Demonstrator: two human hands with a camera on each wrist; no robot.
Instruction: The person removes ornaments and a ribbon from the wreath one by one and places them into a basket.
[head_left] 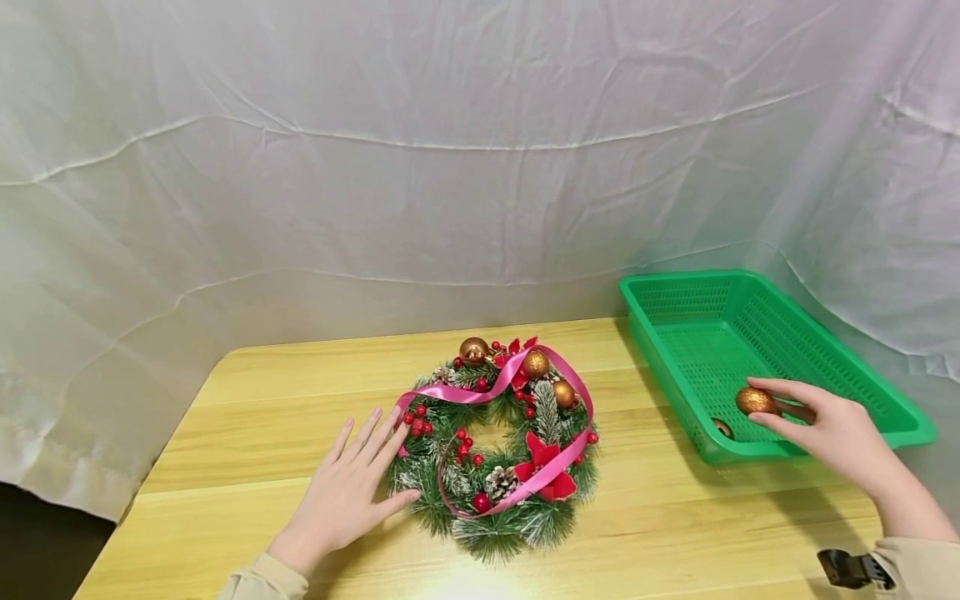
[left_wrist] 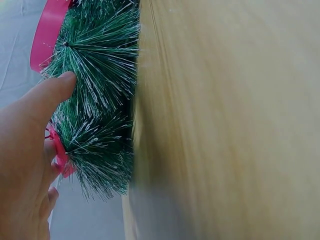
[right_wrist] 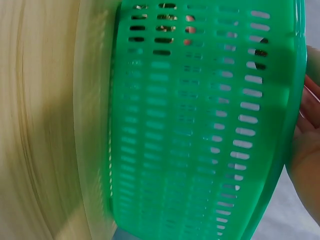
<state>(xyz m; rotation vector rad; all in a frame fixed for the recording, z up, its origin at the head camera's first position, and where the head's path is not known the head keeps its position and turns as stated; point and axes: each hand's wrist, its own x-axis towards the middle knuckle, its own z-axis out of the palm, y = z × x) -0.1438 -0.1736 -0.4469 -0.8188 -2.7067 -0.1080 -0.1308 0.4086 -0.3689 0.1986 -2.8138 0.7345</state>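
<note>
A green wreath (head_left: 491, 533) with frosted tips, red berries, red flowers, a pine cone and gold baubles lies on the table. A pink ribbon (head_left: 591, 398) runs loosely across it. My left hand (head_left: 352, 483), fingers spread and straight, rests at the wreath's left side; in the left wrist view the thumb (left_wrist: 47, 97) lies against the needles. Above the near end of a green basket (head_left: 678, 392), my right hand (head_left: 840, 429) pinches a glittery gold bauble (head_left: 756, 402) between thumb and fingers. Another bauble (head_left: 722, 428) lies inside the basket, at its near left corner.
The basket stands at the right of the wooden table (head_left: 247, 442), its perforated wall (right_wrist: 200, 125) filling much of the right wrist view. Pale cloth (head_left: 450, 167) hangs behind and on both sides. A black strap device (head_left: 851, 569) sits at my right cuff.
</note>
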